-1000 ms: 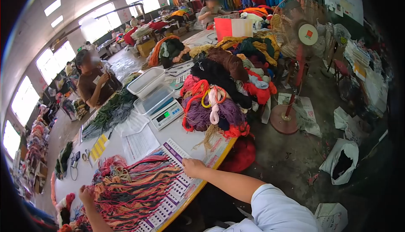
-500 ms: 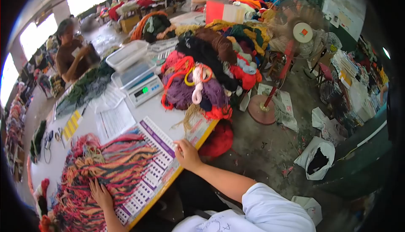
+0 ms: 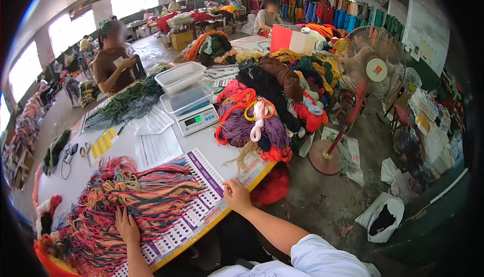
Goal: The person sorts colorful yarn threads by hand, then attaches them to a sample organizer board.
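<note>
My left hand [image 3: 128, 226] lies flat, fingers spread, on a wide bundle of pink, orange, and dark yarn strands [image 3: 166, 189]. The strands fan out toward a row of white-and-purple cards with dark holes [image 3: 186, 221] along the table's front edge. At the right end of that row, my right hand [image 3: 237, 196] has its fingers curled together beside a purple-striped card [image 3: 205, 168]. Whatever the right fingertips pinch, if anything, is too small to make out.
A printed sheet [image 3: 159, 148], a digital scale [image 3: 196, 119], scissors [image 3: 84, 151] and a yellow-striped card [image 3: 104, 142] lie on the table. Heaped yarn [image 3: 259, 120] stands at right, near a floor fan [image 3: 373, 65]. A person [image 3: 113, 63] stands across the table.
The view has tilted up, so the table sits lower and more of the room shows. Both hands keep nearly the same places on the yarn and beside the card.
</note>
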A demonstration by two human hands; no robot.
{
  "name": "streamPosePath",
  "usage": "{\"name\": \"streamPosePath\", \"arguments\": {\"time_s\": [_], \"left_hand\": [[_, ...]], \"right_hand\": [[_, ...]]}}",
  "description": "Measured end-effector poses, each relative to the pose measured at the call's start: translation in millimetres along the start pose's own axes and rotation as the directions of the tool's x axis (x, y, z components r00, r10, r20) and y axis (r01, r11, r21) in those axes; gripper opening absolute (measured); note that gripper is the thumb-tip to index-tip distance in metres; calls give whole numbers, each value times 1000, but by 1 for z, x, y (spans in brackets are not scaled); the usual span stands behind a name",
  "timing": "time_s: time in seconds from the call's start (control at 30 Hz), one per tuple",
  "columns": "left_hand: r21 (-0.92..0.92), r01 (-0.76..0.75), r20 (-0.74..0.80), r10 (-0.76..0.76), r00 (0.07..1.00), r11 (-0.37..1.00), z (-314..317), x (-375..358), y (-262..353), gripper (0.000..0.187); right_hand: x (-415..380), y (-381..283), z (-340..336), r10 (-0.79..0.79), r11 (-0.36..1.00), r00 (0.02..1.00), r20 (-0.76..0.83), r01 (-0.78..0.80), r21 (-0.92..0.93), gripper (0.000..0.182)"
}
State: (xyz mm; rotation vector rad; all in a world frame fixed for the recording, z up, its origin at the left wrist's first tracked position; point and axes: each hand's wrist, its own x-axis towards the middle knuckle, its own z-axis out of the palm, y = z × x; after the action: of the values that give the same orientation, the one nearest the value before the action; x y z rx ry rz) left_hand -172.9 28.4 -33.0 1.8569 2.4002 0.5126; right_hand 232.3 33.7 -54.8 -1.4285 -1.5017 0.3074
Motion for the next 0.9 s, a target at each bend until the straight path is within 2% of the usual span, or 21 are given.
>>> {"name": "streamPosePath", "arguments": {"time_s": [0.13, 0.2, 0.27, 0.43, 0.5, 0.57, 0.6, 0.67, 0.7, 0.73, 0.77, 0.8, 0.83, 0.87, 0.9], "left_hand": [[-40, -1, -14, 0, 1000, 999, -5, -4, 4, 44], [-28, 9, -13, -9, 1000, 1000, -3, -4, -2, 44], [-29, 12, -4, -12, 1000, 1000, -3, -1, 0, 43], [-25, 19, -6, -19, 1000, 1000, -6, -2, 4, 43], [-33, 29, -5, -29, 1000, 999, -5, -2, 3, 44], [-46, 16, -11, -17, 1000, 999, -3, -2, 1, 44], [-46, 7, -18, -8, 1000, 999, -1, -1, -1, 44], [-43, -2, -22, 1, 1000, 999, -2, 0, -2, 44], [-45, -6, -28, 5, 1000, 999, 1, -1, -4, 44], [-46, -47, -62, 44, 997, 998, 8, 1, -12, 43], [-63, -46, -66, 42, 997, 997, 8, 2, -14, 43], [-85, -46, -68, 41, 997, 995, 8, 1, -13, 42], [-80, -50, -76, 44, 996, 996, 10, 3, -15, 42], [-58, -64, -87, 59, 994, 996, 14, 6, -19, 42], [-34, -78, -100, 75, 992, 996, 16, 6, -22, 41]], "right_hand": [[0, 0, 0, 63, 996, 998, 26, -65, 58, 16], [2, 3, 2, 44, 999, 999, 21, -45, 29, 17], [1, 6, 0, 43, 994, 999, 18, -44, 95, 17], [4, 8, -3, 53, 991, 998, 39, -58, 121, 18], [6, 11, -5, 102, 980, 990, 102, -118, 162, 17], [3, 22, -4, 239, 839, 953, 184, -298, 456, 19], [0, 25, -12, 216, 780, 959, 181, -282, 559, 21], [-1, 6, -65, 300, 593, 887, 351, -462, 660, 21], [-1, 8, -100, 327, 691, 847, 419, -517, 505, 23], [-3, 20, -134, 356, 541, 818, 453, -575, 614, 23], [-1, 29, -176, 353, 522, 828, 436, -561, 642, 28], [0, 45, -215, 463, 437, 831, 309, -517, 736, 32], [1, 64, -257, 412, 410, 903, 119, -300, 862, 36], [1, 58, -306, 329, 325, 934, 138, -249, 912, 35], [-6, 34, -334, 413, 322, 910, -24, -121, 939, 39]]}}
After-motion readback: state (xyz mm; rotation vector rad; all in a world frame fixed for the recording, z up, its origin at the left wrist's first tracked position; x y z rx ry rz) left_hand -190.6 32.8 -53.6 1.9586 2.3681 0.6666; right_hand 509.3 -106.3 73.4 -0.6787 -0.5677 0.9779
